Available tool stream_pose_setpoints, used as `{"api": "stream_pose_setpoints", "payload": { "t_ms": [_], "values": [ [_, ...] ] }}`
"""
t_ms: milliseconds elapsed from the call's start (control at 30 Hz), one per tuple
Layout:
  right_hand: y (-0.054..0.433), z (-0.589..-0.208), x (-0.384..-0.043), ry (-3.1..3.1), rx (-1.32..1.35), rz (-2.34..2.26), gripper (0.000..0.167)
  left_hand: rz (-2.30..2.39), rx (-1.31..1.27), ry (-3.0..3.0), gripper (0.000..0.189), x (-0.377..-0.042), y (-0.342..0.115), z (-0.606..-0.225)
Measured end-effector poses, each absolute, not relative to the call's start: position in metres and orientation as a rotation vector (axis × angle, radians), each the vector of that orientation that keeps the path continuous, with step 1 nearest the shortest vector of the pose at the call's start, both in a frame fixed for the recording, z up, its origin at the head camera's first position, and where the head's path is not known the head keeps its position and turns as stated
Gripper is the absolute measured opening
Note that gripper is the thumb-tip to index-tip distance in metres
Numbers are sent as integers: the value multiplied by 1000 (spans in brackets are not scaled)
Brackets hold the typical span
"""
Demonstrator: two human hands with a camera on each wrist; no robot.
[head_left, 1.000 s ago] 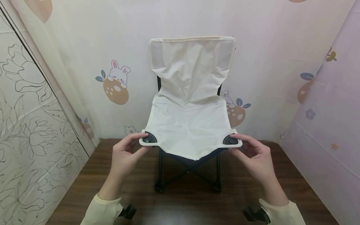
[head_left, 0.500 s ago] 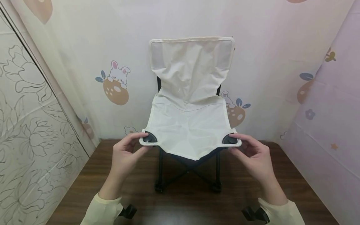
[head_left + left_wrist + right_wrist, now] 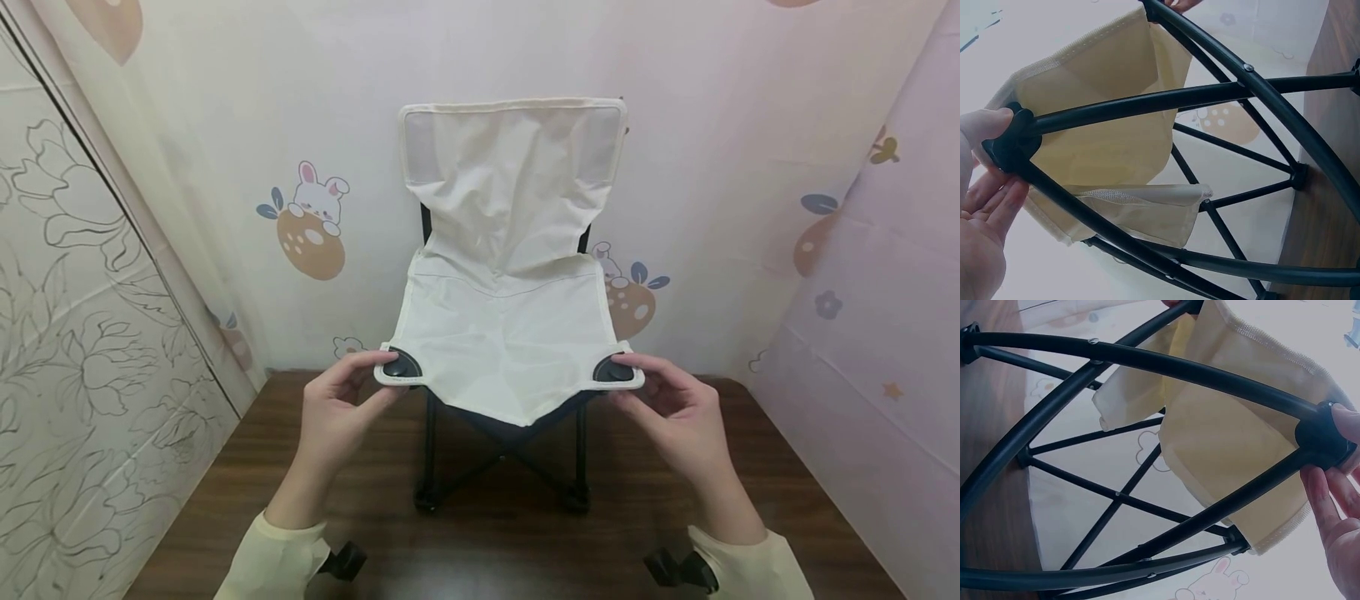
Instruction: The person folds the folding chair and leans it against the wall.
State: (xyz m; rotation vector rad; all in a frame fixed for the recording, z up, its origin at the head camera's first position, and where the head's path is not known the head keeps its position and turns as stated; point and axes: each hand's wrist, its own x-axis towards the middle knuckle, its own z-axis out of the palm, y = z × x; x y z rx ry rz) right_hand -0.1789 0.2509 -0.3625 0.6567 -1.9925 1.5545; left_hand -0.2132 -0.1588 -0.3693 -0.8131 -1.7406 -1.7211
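Note:
A folding chair (image 3: 502, 325) with a cream fabric seat and back stands unfolded on crossed black legs, facing me. My left hand (image 3: 337, 408) pinches its front left corner, index finger on the black corner patch (image 3: 403, 363) and thumb below. At the front right corner my right hand (image 3: 678, 417) grips in the same way, by the other black patch (image 3: 613, 368). Seen from below in the left wrist view, the thumb presses a black plastic joint (image 3: 1013, 140) where two tubes meet. In the right wrist view a matching joint (image 3: 1322, 437) sits between thumb and fingers.
The chair stands on a dark brown wooden tabletop (image 3: 495, 550). Behind it hangs a pale curtain (image 3: 712, 208) printed with rabbits and strawberry-like shapes. A floral-lined panel (image 3: 82, 358) rises at the left, and another pale cloth (image 3: 877, 358) at the right.
Almost nothing differs. The left front corner of the seat and my left hand have shifted very slightly to the right; the right hand keeps its hold.

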Motion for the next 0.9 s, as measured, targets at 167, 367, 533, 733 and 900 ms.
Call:
{"api": "stream_pose_setpoints", "payload": {
  "t_ms": [167, 367, 533, 733, 900],
  "values": [
    [251, -362, -180, -2000, 645, 1539, 48, -1733, -812, -1721, 40, -213, -157, -367],
    [250, -361, -180, -1999, 633, 1539, 47, -1722, -807, -1736, 40, -214, -157, -366],
    [248, -361, -180, -1987, 629, 1556, 47, -1719, -803, -1742, 40, -215, -157, -366],
    [247, -361, -180, -1988, 608, 1551, 47, -1715, -803, -1748, 40, -215, -156, -367],
    [246, -360, -182, -1971, 620, 1571, 47, -1704, -798, -1753, 39, -216, -156, -365]
  ]
}}
